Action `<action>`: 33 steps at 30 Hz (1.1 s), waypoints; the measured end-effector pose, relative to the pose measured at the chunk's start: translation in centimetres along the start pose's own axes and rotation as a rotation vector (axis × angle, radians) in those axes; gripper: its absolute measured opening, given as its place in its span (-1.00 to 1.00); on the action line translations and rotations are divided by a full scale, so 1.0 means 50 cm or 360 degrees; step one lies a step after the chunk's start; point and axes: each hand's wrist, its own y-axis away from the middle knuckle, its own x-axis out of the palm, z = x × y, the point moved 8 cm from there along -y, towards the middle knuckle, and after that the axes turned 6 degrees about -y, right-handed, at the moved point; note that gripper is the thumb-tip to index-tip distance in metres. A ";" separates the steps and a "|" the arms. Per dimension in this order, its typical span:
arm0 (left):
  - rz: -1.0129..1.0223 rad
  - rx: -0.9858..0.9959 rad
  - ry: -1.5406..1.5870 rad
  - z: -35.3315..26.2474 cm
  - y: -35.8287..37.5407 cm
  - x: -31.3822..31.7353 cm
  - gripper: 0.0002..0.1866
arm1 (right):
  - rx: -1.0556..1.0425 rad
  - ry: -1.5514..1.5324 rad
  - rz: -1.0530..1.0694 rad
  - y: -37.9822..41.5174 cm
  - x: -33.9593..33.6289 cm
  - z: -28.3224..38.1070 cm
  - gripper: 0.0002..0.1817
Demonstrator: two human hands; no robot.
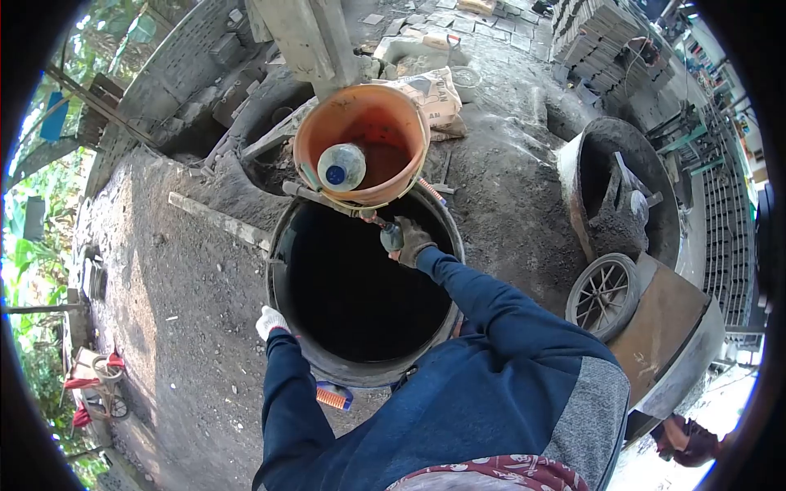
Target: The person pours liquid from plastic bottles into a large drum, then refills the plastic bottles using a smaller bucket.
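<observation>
A small grey-blue object (391, 238) was in the right hand (413, 244), over the dark mouth of a big drum (360, 376) and towards its far side; its exact kind was too small to tell. The right hand, in a brownish glove, had its fingers curled around the object, though the fingertips were partly hidden. Just beyond the object, a short fitting like a tap (368, 215) showed below the front of an orange bucket (319, 135). Whether the object touched that fitting could not be told.

The bucket was at the drum's far rim, partly over the opening, and a clear bottle (348, 159) with a blue cap lay inside it. The left hand (271, 322), in a white glove, was at the drum's left rim; whether its fingers were spread or pressed together could not be told. The inside of the drum was too dark to make out.

A brush (333, 397) with orange bristles was just beside the drum on the near side. Behind the bucket lay a printed paper sack (434, 100), and a wooden plank (219, 221) ran over the ground to the left of the drum. Farther right were a round tub (577, 176) with a dark heap in it, a spoked wheel (604, 296) and a stack of slabs (596, 37).
</observation>
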 end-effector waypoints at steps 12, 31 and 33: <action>0.0234 0.0084 0.0100 -0.026 0.034 -0.013 -0.32 | -0.0045 -0.0033 -0.0016 -0.023 0.004 0.007 0.10; 0.0166 0.0215 0.0013 -0.005 -0.011 0.009 -0.34 | -0.0112 -0.0061 -0.0014 -0.017 -0.017 0.043 0.01; 0.0163 0.0185 0.0034 -0.005 -0.006 0.006 -0.34 | -0.0121 -0.0056 -0.0015 -0.018 -0.015 0.042 0.02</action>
